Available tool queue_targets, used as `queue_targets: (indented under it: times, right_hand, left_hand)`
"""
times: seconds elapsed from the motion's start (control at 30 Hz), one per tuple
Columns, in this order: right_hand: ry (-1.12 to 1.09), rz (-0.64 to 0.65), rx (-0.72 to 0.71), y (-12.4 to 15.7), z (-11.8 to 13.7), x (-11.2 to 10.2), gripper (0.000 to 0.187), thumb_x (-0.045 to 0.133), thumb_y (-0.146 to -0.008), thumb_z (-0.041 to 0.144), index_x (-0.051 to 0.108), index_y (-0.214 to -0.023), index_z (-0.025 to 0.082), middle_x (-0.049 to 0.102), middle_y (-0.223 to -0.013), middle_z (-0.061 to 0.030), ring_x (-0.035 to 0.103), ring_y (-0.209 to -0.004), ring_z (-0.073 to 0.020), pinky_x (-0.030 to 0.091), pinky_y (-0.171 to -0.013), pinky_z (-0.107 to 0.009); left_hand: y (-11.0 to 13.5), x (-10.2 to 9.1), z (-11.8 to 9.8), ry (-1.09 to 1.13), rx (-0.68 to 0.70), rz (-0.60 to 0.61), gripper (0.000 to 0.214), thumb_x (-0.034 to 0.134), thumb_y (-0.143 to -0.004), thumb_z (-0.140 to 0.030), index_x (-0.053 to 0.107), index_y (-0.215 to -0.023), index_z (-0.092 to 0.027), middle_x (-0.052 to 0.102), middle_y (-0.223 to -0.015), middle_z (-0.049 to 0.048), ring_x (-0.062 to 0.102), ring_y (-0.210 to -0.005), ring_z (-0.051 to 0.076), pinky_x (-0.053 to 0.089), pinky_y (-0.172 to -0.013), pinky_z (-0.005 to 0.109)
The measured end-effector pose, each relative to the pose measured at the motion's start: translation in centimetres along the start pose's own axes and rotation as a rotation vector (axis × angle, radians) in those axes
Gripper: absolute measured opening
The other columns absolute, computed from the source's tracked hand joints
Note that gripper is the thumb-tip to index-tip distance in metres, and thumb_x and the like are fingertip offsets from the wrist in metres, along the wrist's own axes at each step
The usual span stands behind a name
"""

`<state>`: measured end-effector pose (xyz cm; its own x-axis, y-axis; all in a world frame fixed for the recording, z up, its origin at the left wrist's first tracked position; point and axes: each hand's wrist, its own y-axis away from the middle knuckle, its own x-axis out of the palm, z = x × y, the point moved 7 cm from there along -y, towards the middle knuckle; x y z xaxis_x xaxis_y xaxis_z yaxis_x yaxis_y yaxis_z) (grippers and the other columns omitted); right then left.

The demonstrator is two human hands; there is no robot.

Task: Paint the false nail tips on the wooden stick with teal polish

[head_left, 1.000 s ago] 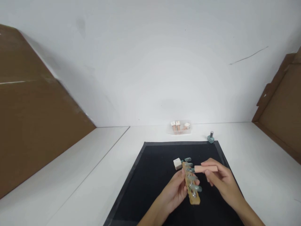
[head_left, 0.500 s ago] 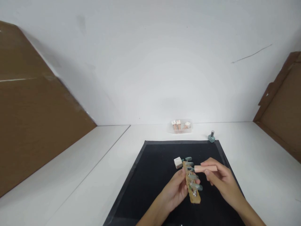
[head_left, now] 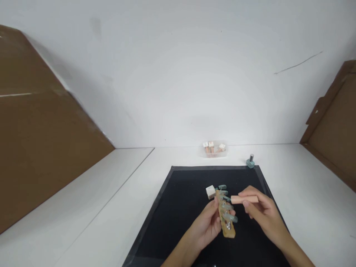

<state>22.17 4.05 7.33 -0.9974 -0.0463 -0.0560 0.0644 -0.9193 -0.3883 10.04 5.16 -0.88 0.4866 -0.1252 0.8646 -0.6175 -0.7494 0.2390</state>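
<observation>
My left hand (head_left: 207, 224) is closed around a yellowish nail display stand (head_left: 228, 231) and holds it above the black mat. Along the stand sits a row of several false nails (head_left: 230, 217) in glossy grey-green. Between the fingers and thumb of my right hand (head_left: 261, 209) is the pink handle of a nail polish brush (head_left: 244, 199). Its bristle end points left and meets one of the middle nails. Just beyond my left fingertips, a white square polish bottle (head_left: 210, 191) rests on the mat; its far side is partly hidden by the stand.
A black mat (head_left: 161, 226) covers the middle of the white table (head_left: 111, 207). At the back, a clear plastic box (head_left: 214, 155) holds several white-and-pink bottles. A teal polish bottle (head_left: 250, 163) with a silver cap stands at the mat's far right corner. Brown cardboard panels (head_left: 50, 129) flank both sides.
The stand has tilted and shifted slightly left in my left hand. My right hand has moved the brush a little to the right, its tip still at the middle nail.
</observation>
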Motion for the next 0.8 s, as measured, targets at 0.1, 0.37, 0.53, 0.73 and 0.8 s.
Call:
queue_targets:
  times: [0.1,0.37,0.53,0.73,0.8]
  right_hand:
    - [-0.002,0.006,-0.006,-0.1,0.1,0.1,0.011,0.058,-0.085,0.031,0.066,-0.087,0.024,0.055,-0.073,-0.0002,0.047,-0.051,-0.0096,0.040,-0.042,-0.019]
    - [0.006,-0.024,-0.041,-0.2,0.7,0.0,0.009,0.057,-0.085,0.029,0.065,-0.084,0.024,0.052,-0.070,0.0012,0.046,-0.049,-0.0091,0.039,-0.042,-0.018]
    - [0.010,-0.072,-0.060,-0.2,0.8,-0.2,0.008,0.058,-0.084,0.027,0.065,-0.082,0.024,0.053,-0.070,0.0018,0.045,-0.046,-0.0080,0.038,-0.041,-0.018]
    - [-0.027,-0.159,0.001,0.1,-0.2,-0.5,0.012,0.059,-0.082,0.031,0.066,-0.079,0.022,0.058,-0.073,-0.0002,0.046,-0.045,-0.0077,0.040,-0.041,-0.018]
    - [-0.065,-0.195,0.029,0.3,-0.7,-0.7,0.013,0.060,-0.082,0.033,0.066,-0.078,0.022,0.058,-0.071,0.0001,0.045,-0.044,-0.0073,0.040,-0.040,-0.018]
  left_hand:
    - [0.0,0.0,-0.1,0.012,-0.006,-0.009,0.028,0.072,-0.066,-0.034,0.067,-0.078,-0.009,0.069,-0.064,0.0066,0.061,-0.048,0.007,0.043,-0.042,0.008]
    - [0.2,-0.3,-0.3,0.046,-0.002,-0.030,0.026,0.071,-0.067,-0.032,0.065,-0.079,-0.010,0.071,-0.070,0.0048,0.069,-0.063,0.013,0.046,-0.045,0.010]
    - [0.3,-0.3,-0.3,0.052,-0.006,-0.023,0.027,0.072,-0.067,-0.032,0.064,-0.080,-0.010,0.070,-0.071,0.0048,0.069,-0.065,0.014,0.045,-0.043,0.010]
    - [0.4,-0.4,-0.4,0.016,0.003,-0.021,0.031,0.072,-0.067,-0.033,0.062,-0.089,-0.014,0.069,-0.072,0.0037,0.068,-0.062,0.014,0.042,-0.042,0.013]
    - [0.6,-0.5,-0.6,-0.016,0.021,-0.030,0.032,0.072,-0.067,-0.035,0.061,-0.091,-0.016,0.069,-0.072,0.0023,0.067,-0.062,0.014,0.044,-0.045,0.015]
